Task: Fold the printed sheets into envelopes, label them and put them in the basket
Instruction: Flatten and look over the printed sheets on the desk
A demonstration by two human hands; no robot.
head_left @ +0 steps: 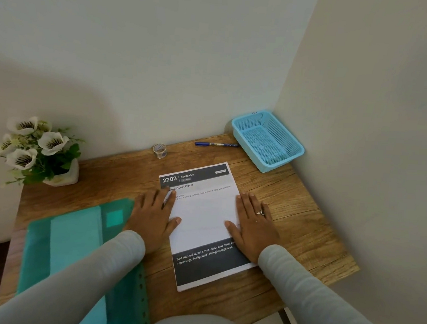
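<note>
Head view: left hand, right hand flat on printed sheet; fingers straight (gripping nothing).

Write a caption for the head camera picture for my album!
Left hand and right hand lie flat on the printed sheet, with pen, tape and blue basket behind.

a wooden table bears printed sheets, green folder, blue basket, pen, tape roll and flower pot.
</note>
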